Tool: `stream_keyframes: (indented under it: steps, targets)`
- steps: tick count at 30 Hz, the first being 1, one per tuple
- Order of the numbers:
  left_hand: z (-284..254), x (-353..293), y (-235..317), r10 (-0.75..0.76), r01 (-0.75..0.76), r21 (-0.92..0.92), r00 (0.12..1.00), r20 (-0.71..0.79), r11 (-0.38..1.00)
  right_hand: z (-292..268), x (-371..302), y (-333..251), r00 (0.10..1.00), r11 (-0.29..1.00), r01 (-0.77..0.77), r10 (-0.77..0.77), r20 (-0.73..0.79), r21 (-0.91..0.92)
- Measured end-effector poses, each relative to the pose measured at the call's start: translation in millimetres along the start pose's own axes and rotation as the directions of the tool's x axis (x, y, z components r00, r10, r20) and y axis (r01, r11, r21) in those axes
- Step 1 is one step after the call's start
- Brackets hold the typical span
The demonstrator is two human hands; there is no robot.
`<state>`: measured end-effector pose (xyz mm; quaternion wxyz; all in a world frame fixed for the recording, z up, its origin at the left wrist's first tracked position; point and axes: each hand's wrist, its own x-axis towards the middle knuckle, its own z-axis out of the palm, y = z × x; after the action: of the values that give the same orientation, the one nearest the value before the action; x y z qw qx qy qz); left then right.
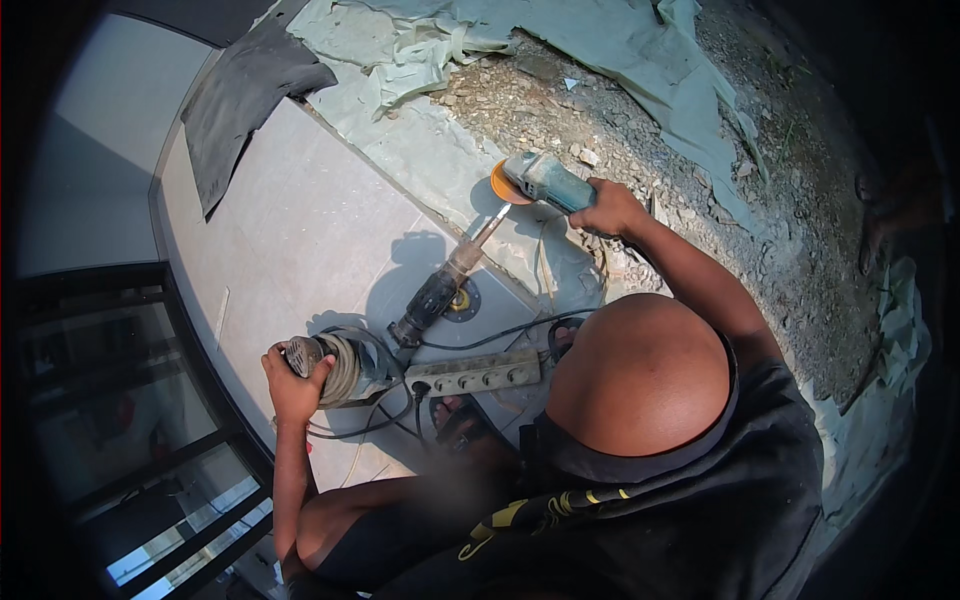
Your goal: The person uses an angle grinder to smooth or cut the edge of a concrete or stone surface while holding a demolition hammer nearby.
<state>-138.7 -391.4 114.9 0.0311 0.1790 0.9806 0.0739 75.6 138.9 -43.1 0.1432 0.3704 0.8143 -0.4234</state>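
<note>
My left hand grips the end of a grey angle grinder that has its cord wound around the body; it rests low over the pale tiled floor. My right hand reaches forward and holds a blue-green angle grinder by its body. That grinder's orange disc points left, at the edge of the rubble. Between the hands, a dark hammer drill with a chisel bit lies on the tile.
A grey power strip with black cables lies by a sandalled foot. Stone rubble and pale green sheeting cover the far side. A dark sheet lies at the back left and a glass railing stands at the left.
</note>
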Motion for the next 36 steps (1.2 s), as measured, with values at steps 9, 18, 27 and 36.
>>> stream_keyframes:
  steps: [9, 18, 27, 36]
  targets:
    - [-1.1, -0.9, 2.8, -0.017, 0.017, -0.005, 1.0, 0.008, 1.0, -4.4, -1.2, -7.1, 1.0, 0.998, -0.015, 0.015, 0.002, -0.068]
    - [-1.3, -1.8, 1.4, -0.009, 0.009, -0.019, 1.0, -0.002, 1.0, -2.5, 0.3, -4.4, 1.0, 0.998, -0.014, 0.013, -0.007, -0.061]
    - [-1.8, 7.9, 3.1, -0.052, 0.053, -0.034, 0.998, 0.027, 0.998, -0.4, -6.3, -6.7, 1.0, 1.0, -0.002, 0.002, -0.018, -0.01]
    - [1.7, 32.0, -1.2, -0.112, 0.117, -0.063, 0.991, 0.077, 0.991, 2.0, -9.0, -5.8, 1.0, 0.999, 0.017, -0.017, -0.026, 0.026]
